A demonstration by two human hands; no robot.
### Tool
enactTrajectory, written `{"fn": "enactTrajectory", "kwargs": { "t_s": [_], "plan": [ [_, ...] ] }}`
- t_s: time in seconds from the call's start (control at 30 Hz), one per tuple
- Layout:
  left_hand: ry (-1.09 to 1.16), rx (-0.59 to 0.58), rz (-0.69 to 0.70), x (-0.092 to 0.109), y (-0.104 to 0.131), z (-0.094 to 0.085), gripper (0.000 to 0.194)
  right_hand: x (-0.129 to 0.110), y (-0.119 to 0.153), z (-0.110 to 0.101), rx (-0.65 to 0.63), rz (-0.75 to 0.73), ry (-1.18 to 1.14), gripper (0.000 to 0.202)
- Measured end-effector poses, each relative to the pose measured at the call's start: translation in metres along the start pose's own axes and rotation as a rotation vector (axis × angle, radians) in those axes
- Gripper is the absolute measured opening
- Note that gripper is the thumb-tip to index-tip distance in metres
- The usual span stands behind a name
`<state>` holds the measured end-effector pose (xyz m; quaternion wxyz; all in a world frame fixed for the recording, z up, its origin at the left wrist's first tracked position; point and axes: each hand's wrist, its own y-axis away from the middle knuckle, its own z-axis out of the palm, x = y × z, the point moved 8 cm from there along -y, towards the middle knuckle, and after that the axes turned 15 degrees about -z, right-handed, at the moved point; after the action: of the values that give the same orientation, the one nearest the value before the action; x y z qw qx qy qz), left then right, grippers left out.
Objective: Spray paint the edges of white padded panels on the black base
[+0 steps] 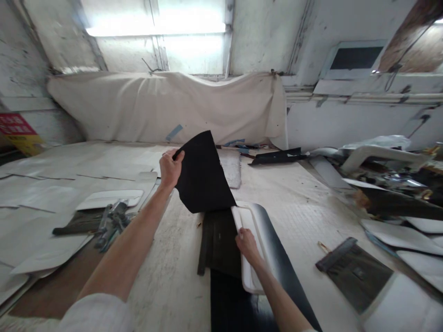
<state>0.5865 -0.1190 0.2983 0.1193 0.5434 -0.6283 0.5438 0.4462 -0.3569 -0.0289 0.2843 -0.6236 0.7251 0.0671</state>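
Note:
A black sheet [204, 175] hangs raised over the middle of the table, its upper left edge pinched in my left hand [171, 167]. Its lower right corner meets the top of a white panel [258, 249] with a raised rim. My right hand [246, 242] is closed at the panel's left edge, fingers curled round it. Beneath and left of the panel lies a dark folded piece [221, 242]. A glossy black sheet [287, 263] extends under both toward the near edge of the table.
Left, a spray gun [112, 221] rests by another white panel [109, 199] and pale sheets. A dark mesh piece [358, 272] lies right, near stacked white parts [398, 233] and clutter. A black strip [277, 157] lies at the back, before a draped cloth [180, 103].

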Motion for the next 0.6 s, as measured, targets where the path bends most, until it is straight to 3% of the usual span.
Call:
{"fn": "enactTrajectory", "kwargs": {
  "t_s": [0.1,0.17,0.27,0.33,0.47,0.53,0.6],
  "plan": [
    [0.104,-0.149,0.08,0.002,0.034,-0.02,0.023,0.02,0.002,-0.011,0.016,0.003,-0.109,0.034],
    [0.138,-0.378,0.115,0.0,0.075,-0.031,0.019,0.029,0.007,-0.017,0.014,-0.023,-0.197,0.038],
    [0.111,-0.808,0.11,-0.016,0.161,-0.039,0.014,0.037,0.013,-0.021,0.003,-0.059,-0.316,0.044],
    [-0.009,-1.019,0.12,-0.037,0.226,-0.036,0.012,0.039,0.014,-0.022,-0.005,-0.077,-0.366,0.047],
    [-0.28,-1.113,0.346,-0.08,0.332,-0.011,0.013,0.035,0.011,-0.018,-0.028,-0.095,-0.36,0.042],
    [-0.372,-1.126,0.373,-0.098,0.362,0.003,0.007,0.033,0.009,-0.014,-0.04,-0.095,-0.314,0.036],
    [-0.362,-1.126,0.326,-0.103,0.371,0.003,0.004,0.032,0.009,-0.01,-0.047,-0.089,-0.258,0.031]
  ]
}}
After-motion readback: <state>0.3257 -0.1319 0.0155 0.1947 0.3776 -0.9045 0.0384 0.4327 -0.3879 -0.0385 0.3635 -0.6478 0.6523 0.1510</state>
